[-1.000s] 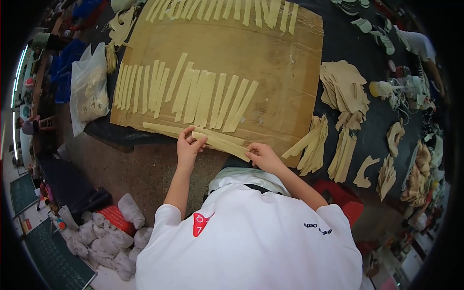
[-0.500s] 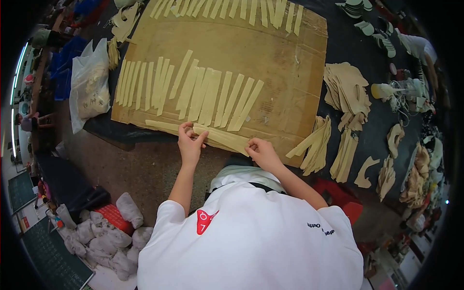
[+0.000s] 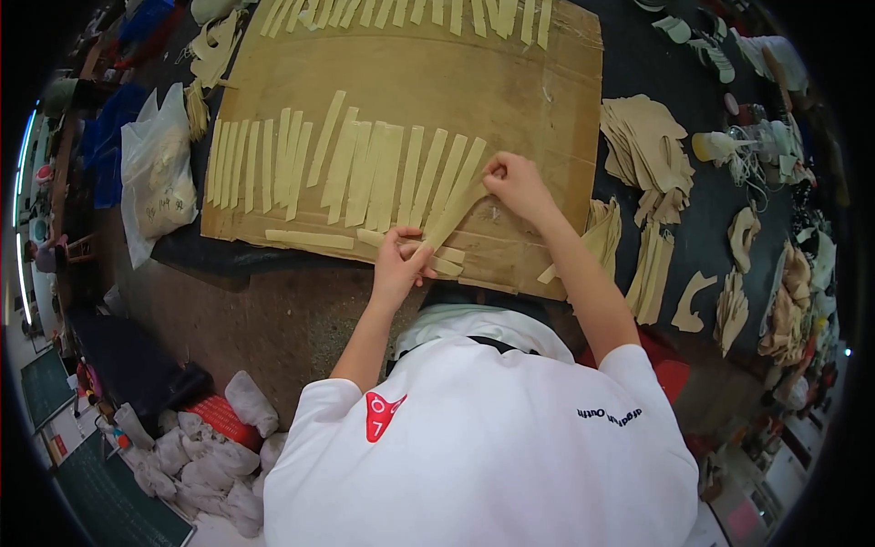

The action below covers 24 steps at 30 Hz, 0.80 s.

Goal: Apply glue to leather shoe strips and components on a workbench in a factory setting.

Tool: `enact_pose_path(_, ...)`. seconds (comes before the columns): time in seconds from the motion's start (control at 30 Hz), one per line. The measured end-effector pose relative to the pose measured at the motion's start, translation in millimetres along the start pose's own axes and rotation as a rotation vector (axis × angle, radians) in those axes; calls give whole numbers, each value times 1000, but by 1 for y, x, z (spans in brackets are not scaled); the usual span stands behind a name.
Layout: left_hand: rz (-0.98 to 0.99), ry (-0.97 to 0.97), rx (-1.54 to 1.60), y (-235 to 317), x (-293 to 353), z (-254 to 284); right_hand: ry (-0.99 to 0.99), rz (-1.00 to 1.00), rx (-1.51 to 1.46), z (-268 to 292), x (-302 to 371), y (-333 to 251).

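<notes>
pale-yellow strip (image 3: 458, 210): long, narrow, thin; single or stacked unclear | pinched at both ends, slanting near-left to far-right; contact with sheet unclear | over near-right part of cardboard sheet (image 3: 437, 77) | loose matching strips (image 3: 447, 267): flat, crosswise along sheet's near edge, by held strip's near end, partly hidden

At 12 o'clock, my dark table (image 3: 706, 246) carries a broad brown cardboard sheet (image 3: 437, 77), which bears a near row of pale strips (image 3: 385, 173) and a far row (image 3: 456, 16). Straight on the table top I have stacked beige cutouts (image 3: 643, 150) between 1 and 2 o'clock, a strip bundle (image 3: 649, 273) at 2, and a curved beige piece (image 3: 693, 305) toward 3.
</notes>
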<state>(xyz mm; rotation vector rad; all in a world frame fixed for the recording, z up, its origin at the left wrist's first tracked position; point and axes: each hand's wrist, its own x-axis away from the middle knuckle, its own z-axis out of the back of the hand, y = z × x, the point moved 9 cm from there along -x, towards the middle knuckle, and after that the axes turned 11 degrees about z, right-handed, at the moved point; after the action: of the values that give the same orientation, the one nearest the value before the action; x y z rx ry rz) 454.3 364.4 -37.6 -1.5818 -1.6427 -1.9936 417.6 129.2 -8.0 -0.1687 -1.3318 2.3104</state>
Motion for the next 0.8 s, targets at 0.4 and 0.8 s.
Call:
enact_pose_path(0.4,298,-580,114,19,-8,-60,-62,160,579,2,-54,-42)
enact_pose_path(0.8,-41,120,-502,33,-2,75,-439,-118,-143,-71,91,-5)
